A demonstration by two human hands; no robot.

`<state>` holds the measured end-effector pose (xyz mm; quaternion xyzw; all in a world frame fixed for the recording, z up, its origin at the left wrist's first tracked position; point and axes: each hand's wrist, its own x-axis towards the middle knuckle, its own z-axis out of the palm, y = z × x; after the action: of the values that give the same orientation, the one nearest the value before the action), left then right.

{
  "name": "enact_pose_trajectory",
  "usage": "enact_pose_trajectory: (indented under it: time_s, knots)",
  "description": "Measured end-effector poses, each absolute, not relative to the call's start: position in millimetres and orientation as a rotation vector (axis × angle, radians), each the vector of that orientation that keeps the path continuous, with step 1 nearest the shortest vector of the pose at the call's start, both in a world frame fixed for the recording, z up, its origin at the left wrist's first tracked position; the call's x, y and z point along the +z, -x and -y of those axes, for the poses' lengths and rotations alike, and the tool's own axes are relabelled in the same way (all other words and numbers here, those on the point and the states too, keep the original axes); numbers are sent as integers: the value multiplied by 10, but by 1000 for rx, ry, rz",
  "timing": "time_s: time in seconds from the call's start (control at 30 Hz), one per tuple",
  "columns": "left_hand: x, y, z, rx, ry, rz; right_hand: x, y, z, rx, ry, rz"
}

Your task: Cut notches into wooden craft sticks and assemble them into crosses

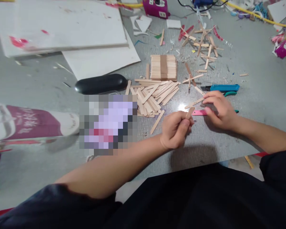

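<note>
My left hand is closed, with a wooden craft stick pinched between thumb and fingers and its rounded end pointing up. My right hand rests low over the table, fingers bent and thumb apart. Its fingertips are at the end of a flat craft stick; whether they grip it I cannot tell for sure. Another stick lies just beyond. A pink flat tool and a green-handled tool are partly hidden by the right hand. Behind it lies a blue utility knife.
Loose craft sticks lie heaped beside a banded bundle. Star-shaped stick pieces stand farther back. Leftward are a black case, a blurred-out phone, a paper cup and white boards. A purple power strip sits at the back.
</note>
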<state>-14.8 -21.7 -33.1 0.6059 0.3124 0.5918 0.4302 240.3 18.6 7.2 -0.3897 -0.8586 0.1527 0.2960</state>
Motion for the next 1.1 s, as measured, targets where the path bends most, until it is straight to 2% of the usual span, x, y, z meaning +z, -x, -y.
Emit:
enact_pose_trajectory:
  time_s: [0.13, 0.27, 0.47, 0.7, 0.77, 0.97, 1.1]
  knots:
    - [-213, 58, 165, 1469, -1306, -639, 313, -2730, -635, 264, 1478, 2231]
    - [-207, 34, 85, 1383, -1171, -661, 286, -3024, -982, 391, 1719, 2308]
    - [-190, 74, 71, 1234, -1146, -609, 96, -3074, -1082, 399, 1767, 2294]
    - [-192, 59, 62, 1188, -1048, -650, 202, -2952, -828, 243, 1614, 2047]
    - [-188, 54, 68, 1177, -1019, -642, 225, -2848, -628, 395, 1471, 1953]
    - [-132, 50, 115, 1112, -884, -670, 203, -2514, -27, 1183, 1074, 1775]
    - [-135, 56, 116, 1098, -835, -645, 239, -2454, 61, 1328, 988, 1917]
